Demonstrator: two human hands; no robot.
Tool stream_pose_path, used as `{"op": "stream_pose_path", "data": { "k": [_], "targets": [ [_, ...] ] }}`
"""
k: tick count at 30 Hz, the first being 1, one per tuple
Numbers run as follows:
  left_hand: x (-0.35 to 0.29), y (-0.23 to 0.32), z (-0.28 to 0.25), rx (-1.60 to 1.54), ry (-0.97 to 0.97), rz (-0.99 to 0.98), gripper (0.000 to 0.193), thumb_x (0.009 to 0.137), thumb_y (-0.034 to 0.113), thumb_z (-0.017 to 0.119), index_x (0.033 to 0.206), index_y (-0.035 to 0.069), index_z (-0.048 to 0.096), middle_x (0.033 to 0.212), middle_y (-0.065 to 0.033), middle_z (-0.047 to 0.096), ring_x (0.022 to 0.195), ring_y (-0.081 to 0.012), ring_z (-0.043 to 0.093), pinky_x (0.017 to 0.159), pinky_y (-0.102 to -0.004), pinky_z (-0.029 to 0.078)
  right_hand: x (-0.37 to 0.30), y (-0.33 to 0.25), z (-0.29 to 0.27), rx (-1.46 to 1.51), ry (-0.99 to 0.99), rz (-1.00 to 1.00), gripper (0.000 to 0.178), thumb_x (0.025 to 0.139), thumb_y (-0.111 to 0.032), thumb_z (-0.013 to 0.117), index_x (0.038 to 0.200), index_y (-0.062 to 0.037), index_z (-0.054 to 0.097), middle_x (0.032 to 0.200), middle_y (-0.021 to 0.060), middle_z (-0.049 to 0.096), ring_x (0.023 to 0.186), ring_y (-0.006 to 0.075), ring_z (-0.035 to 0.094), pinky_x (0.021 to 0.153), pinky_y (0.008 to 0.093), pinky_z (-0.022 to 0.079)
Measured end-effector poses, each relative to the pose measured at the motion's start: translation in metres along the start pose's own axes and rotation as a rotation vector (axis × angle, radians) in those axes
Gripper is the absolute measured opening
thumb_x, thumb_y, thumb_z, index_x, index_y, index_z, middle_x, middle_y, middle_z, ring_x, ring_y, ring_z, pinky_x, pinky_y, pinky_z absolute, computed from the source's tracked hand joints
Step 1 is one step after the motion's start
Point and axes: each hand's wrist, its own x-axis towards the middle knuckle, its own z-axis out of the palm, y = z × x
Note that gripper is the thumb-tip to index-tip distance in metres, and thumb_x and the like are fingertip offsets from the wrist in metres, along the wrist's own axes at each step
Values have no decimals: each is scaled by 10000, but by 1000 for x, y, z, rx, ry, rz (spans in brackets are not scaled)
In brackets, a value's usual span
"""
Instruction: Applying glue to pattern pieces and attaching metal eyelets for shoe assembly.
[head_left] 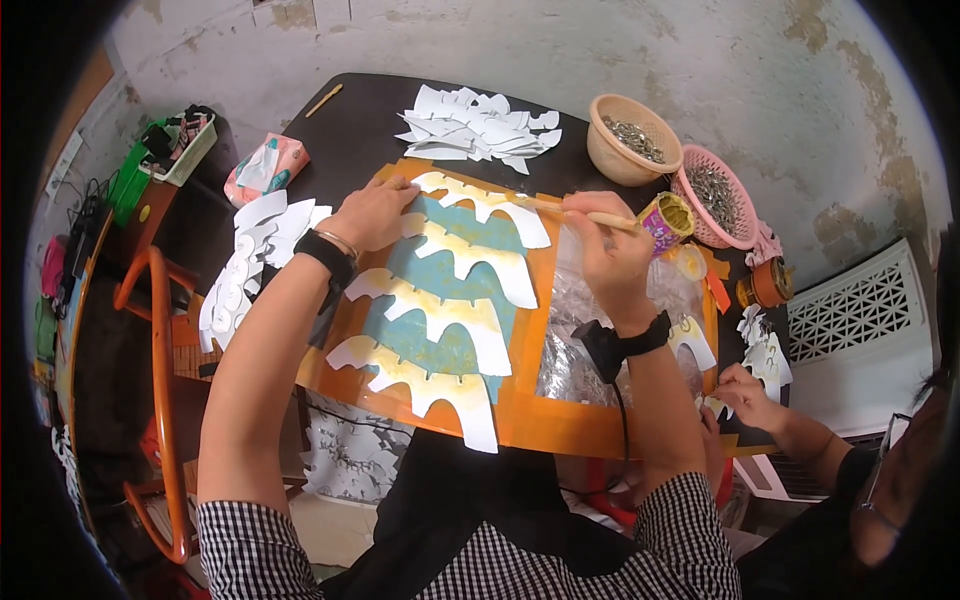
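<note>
On the dark round counter [360,110], an orange board [530,400] carries a teal patch overlaid with four white scalloped paper cut-outs [455,300] in a row from far to near. The left hand [375,213] lies flat, fingers spread, pressing on the far left edge of the cut-outs and gripping nothing. The right hand [610,250] is closed around a thin wooden-handled brush [585,213], whose tip touches the farthest cut-out. Just right of that hand stands a small open gold-and-purple can [667,220]. Farther off sit a pile of loose white paper shapes [480,125], a tan bowl [630,140] and a pink basket [715,195]. Another person's hand [745,395] works at the near right edge.
</note>
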Motion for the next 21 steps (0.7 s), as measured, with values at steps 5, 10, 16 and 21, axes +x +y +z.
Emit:
{"op": "stream_pose_path", "data": {
  "k": [5, 10, 16, 21],
  "targets": [
    [-2, -5, 2, 15, -1, -6, 510, 898, 163, 614, 1398, 89, 553, 1454, -115, 504, 1330, -326, 489, 1072, -419, 448, -4, -5, -11, -2, -19, -12, 77, 860, 58, 660, 911, 4, 645, 880, 126, 680, 776, 263, 668, 696, 326, 525],
    [0, 0, -1, 7, -1, -7, 490, 901, 155, 604, 1385, 87, 560, 1434, -117, 515, 1333, -329, 484, 1069, -419, 450, -5, 0, -23, -36, -80, -39, 90, 857, 64, 647, 929, 10, 660, 930, 131, 700, 808, 259, 684, 700, 322, 529],
    [-1, -2, 2, -5, 5, -5, 467, 909, 147, 583, 1371, 84, 568, 1416, -119, 522, 1336, -329, 477, 1060, -429, 456, -13, 0, -28, -98, -208, -159, 192, 803, 122, 610, 949, 3, 651, 981, 143, 704, 929, 303, 703, 795, 351, 567],
    [-1, -5, 4, -6, 32, 16, 467, 907, 150, 587, 1368, 82, 570, 1414, -116, 522, 1321, -327, 487, 1051, -428, 462, -30, -7, -37, -30, -407, -181, 370, 687, 149, 610, 1018, -14, 629, 1115, 140, 685, 1090, 337, 662, 909, 389, 561]
  ]
}}
